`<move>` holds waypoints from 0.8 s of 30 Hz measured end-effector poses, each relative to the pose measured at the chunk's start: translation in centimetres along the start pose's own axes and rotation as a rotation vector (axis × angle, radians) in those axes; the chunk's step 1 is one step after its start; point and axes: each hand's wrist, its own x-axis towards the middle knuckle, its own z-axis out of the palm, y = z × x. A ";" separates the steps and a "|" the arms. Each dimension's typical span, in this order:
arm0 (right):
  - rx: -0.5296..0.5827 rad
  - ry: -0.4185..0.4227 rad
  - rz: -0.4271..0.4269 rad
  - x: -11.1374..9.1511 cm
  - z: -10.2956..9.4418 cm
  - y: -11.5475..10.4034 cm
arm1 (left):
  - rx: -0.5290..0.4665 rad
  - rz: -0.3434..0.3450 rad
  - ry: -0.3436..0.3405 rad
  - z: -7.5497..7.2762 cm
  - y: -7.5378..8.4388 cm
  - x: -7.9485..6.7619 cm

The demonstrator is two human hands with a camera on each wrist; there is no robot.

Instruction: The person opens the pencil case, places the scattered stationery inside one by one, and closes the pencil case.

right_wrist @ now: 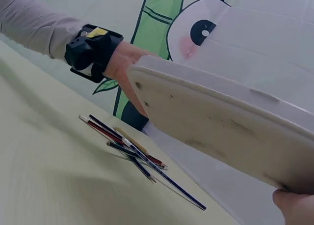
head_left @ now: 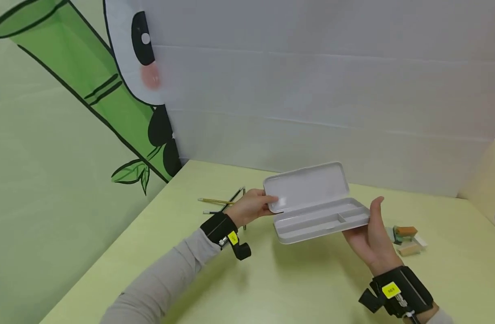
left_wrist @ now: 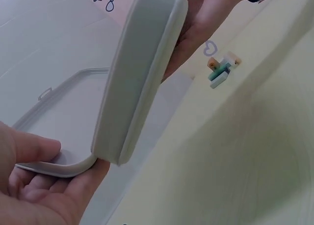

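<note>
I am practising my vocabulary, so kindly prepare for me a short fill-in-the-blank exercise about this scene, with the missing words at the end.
1. The lid of the case is not shut but ____.
2. The left hand has its ____ on the inner face of the lid.
3. The pencils on the table lie nearer to the ____ hand.
4. The small blocks lie nearer to the ____ hand.

Missing words: open; thumb; left; right.
</note>
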 end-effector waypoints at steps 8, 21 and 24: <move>-0.206 0.076 0.212 0.4 -0.1 -2.5 | 0.096 0.027 -0.012 -2.1 1.1 -0.9; -1.012 0.254 0.200 1.6 -0.5 -4.4 | 0.208 0.035 -0.132 -2.8 0.9 0.2; -1.080 0.260 0.187 1.6 -0.9 -3.7 | 0.263 0.045 -0.189 -2.6 -0.1 0.4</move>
